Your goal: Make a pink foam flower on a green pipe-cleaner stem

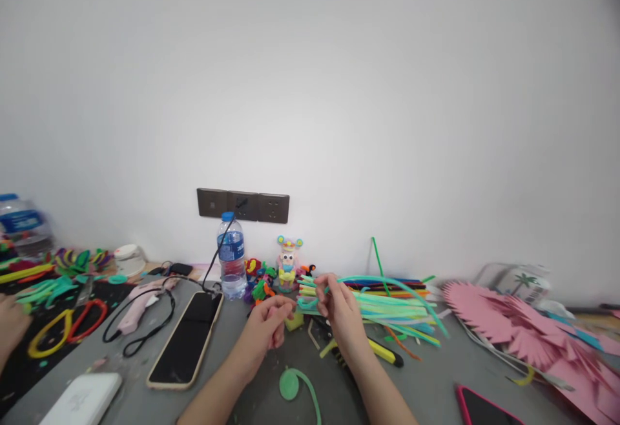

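Observation:
My right hand (pixel 340 312) is closed in a pinch on a mint-green pipe cleaner (pixel 404 288), whose long end arcs away to the right. A short bent part of it shows left of the fingertips. My left hand (pixel 266 329) is at the left, apart from the right one, with its fingers curled together; whatever is between them, if anything, is hidden. Below and between the hands, a green coiled disc (pixel 289 384) with a loose tail lies on the grey table. Behind my right hand lies a bundle of coloured pipe cleaners (pixel 387 312).
A clay-like figurine (pixel 287 263) and a water bottle (pixel 232 260) stand near the wall. Left are a phone (pixel 186 341), a pink glue gun (pixel 135 312), scissors (pixel 87 321) and another person's hand (pixel 10 325). A yellow cutter (pixel 385 352) and pink paper (pixel 513 328) lie right.

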`<act>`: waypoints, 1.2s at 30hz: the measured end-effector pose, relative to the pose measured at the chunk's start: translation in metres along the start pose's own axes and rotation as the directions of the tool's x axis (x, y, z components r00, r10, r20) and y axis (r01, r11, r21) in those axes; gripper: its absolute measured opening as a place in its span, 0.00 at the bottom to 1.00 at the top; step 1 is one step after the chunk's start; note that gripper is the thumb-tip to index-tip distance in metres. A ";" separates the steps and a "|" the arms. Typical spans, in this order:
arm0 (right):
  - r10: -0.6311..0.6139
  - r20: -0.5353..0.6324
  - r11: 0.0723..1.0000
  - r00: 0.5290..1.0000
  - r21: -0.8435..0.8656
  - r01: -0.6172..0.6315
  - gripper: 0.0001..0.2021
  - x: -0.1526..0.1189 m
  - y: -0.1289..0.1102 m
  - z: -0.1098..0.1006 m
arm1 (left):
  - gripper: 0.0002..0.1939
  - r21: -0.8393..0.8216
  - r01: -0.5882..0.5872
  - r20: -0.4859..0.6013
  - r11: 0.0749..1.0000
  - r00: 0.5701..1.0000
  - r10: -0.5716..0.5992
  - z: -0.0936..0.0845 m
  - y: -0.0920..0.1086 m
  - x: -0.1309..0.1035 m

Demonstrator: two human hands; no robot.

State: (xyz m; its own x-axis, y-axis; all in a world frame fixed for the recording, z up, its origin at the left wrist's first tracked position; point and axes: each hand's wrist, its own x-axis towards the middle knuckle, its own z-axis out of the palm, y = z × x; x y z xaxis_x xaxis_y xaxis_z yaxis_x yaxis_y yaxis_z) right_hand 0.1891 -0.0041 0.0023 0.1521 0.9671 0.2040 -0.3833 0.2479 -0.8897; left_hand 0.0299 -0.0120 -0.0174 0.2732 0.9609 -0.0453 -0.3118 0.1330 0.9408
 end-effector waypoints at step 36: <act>-0.104 0.196 0.929 0.975 -0.330 0.166 0.25 -0.014 -0.005 0.010 | 0.20 -0.053 0.049 0.011 0.997 0.999 -0.049 0.004 0.006 -0.005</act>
State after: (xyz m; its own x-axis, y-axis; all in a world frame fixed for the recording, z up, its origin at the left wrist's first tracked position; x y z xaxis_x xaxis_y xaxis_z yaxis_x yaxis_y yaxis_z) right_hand 0.1800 -0.0181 0.0083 0.0101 0.9283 0.3717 -0.0307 0.3718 -0.9278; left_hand 0.0302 -0.0171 -0.0101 0.2977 0.9506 -0.0876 -0.3460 0.1929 0.9182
